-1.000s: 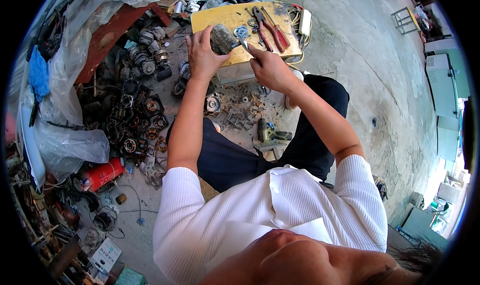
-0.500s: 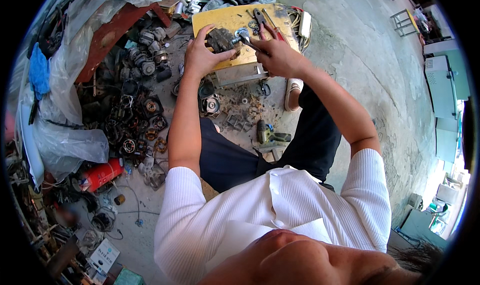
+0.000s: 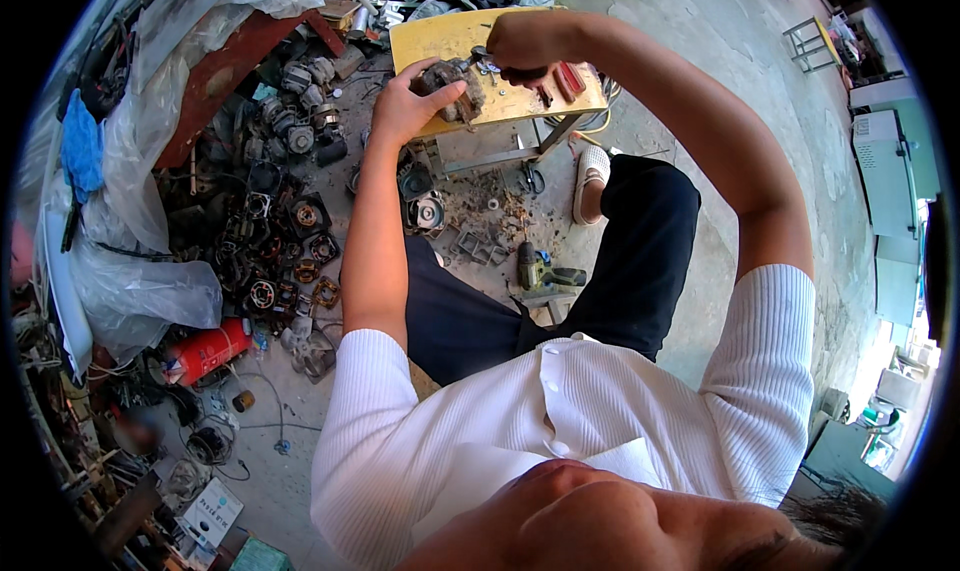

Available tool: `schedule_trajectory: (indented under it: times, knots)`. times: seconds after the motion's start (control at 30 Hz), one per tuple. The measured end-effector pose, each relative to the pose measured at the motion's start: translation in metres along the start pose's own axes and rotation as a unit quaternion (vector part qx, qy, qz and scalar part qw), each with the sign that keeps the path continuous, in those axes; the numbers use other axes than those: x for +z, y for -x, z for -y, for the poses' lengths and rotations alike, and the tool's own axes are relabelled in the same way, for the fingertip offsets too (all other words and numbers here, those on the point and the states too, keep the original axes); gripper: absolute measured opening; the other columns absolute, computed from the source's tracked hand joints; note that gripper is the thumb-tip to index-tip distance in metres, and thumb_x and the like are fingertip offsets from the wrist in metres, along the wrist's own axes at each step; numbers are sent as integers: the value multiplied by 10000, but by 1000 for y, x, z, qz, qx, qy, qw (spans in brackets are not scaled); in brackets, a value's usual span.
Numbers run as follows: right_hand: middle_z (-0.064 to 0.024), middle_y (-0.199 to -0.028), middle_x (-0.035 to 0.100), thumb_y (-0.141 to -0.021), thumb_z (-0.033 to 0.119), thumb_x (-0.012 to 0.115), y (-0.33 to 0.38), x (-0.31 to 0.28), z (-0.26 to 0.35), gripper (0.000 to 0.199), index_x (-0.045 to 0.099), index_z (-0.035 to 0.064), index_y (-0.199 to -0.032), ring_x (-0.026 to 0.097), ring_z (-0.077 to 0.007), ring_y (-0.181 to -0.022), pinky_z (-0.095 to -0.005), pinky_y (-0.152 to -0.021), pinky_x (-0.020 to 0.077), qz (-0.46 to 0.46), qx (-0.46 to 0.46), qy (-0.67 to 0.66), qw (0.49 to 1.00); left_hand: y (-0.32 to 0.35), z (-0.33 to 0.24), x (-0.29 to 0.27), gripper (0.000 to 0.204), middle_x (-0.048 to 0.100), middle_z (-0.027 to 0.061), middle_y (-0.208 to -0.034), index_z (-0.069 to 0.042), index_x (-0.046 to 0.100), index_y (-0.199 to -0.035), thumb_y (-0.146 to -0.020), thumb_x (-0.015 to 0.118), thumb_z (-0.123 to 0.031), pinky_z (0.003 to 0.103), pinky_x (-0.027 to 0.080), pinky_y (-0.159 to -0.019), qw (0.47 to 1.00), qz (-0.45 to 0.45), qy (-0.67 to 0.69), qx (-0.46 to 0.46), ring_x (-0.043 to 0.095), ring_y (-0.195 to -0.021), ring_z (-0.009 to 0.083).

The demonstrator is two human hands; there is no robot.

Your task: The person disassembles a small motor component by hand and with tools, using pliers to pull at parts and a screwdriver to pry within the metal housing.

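My left hand (image 3: 404, 107) is closed around a grimy, dark metal machine part (image 3: 447, 86), thumb across its near side, steadying it on the yellow tabletop (image 3: 420, 39). To the right of the part, my right hand (image 3: 524, 43) is raised over the table in a fist. It grips a ratchet wrench (image 3: 481, 55), whose head shows at the part's right side while the handle is mostly hidden by the fingers. Beneath the right wrist lies a red-handled tool (image 3: 569, 82).
Below the table, a motor housing (image 3: 428, 212) and scattered debris lie on the concrete floor. A green-black power drill (image 3: 540, 270) rests between my legs. Piled motor parts (image 3: 262, 206), clear plastic sheeting (image 3: 150, 291) and a red cylinder (image 3: 207, 351) crowd the left.
My right hand has swung up and away from me with the ratchet wrench, its elbow moving outward. My left hand keeps its grip, and the part has turned slightly.
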State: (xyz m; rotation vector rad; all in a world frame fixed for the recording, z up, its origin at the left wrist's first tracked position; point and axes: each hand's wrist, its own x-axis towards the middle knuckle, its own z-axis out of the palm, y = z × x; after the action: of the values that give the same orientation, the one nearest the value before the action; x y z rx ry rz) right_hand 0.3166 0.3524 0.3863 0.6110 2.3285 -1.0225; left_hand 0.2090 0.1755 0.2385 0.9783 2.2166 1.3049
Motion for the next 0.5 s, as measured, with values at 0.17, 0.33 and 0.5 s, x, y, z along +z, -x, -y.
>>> schedule_trajectory:
  times: [0.17, 0.33, 0.5]
  knots:
    - [-86, -800, 678, -951, 97, 526, -33, -16, 15, 156, 617, -28, -930, 687, -145, -642, -256, -559, 616, 7, 70, -7, 997, -17, 19, 0, 752, 687, 103, -1153, 3, 627, -1320, -795, 808, -504, 310, 492, -908, 993, 33, 116, 12, 632, -1034, 160]
    - [-65, -780, 672, -945, 92, 537, -41, -9, 36, 142, 605, -22, -894, 693, -130, -657, -256, -576, 624, 21, 46, -8, 999, -14, 6, -10, 712, 686, 112, -1155, 11, 637, -1297, -819, 795, -492, 312, 473, -939, 989, 36, 140, -34, 625, -1060, 172]
    - [-64, -788, 691, -970, 119, 536, -57, -8, 40, 145, 603, -9, -961, 681, -110, -629, -238, -546, 608, 31, 57, -17, 998, -15, 21, -9, 665, 685, 156, -1166, -31, 671, -1245, -818, 777, -529, 332, 489, -914, 996, -49, 61, -33, 649, -1065, 219]
